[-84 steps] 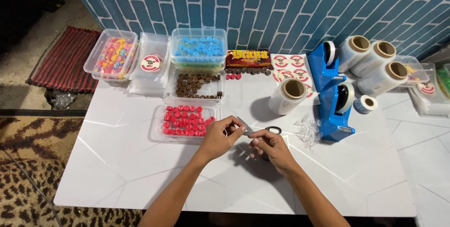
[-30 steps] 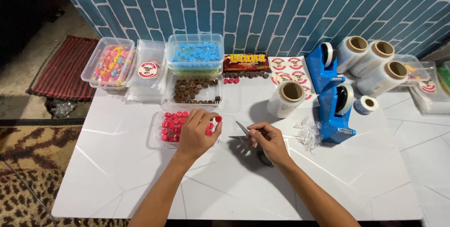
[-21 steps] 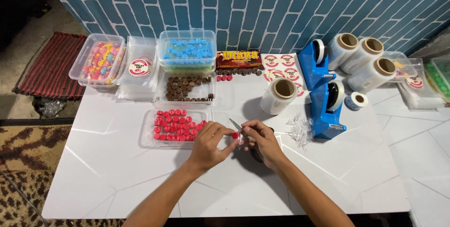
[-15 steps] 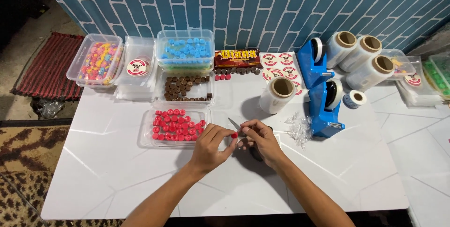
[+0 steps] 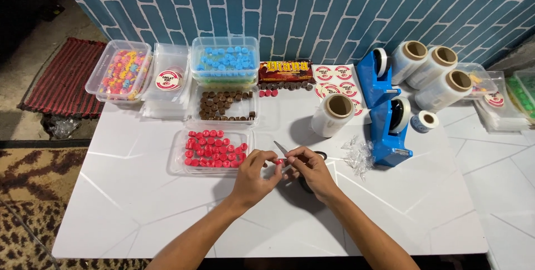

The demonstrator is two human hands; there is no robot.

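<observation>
My left hand [image 5: 252,180] pinches a small red candy piece [image 5: 277,162] at the middle of the white table [image 5: 139,208]. My right hand [image 5: 313,171] meets it from the right and grips scissors [image 5: 280,148]; the metal blade sticks out up-left above the fingers and a black handle loop shows behind the hand. The fingertips of both hands touch around the red piece. Just left of them lies a clear tray [image 5: 178,163] holding several red pieces.
Behind stand a tray of brown pieces [image 5: 225,105], a tub of blue pieces [image 5: 225,58], a tub of multicoloured pieces [image 5: 120,72], stacked clear lids [image 5: 167,89], a dark candy box [image 5: 285,70], round stickers [image 5: 333,80], film rolls [image 5: 332,115], blue tape dispensers [image 5: 388,130] and crumpled plastic [image 5: 359,153].
My left hand left the red tray with a red piece and came right to meet my right hand. The scissors stay in my right hand.
</observation>
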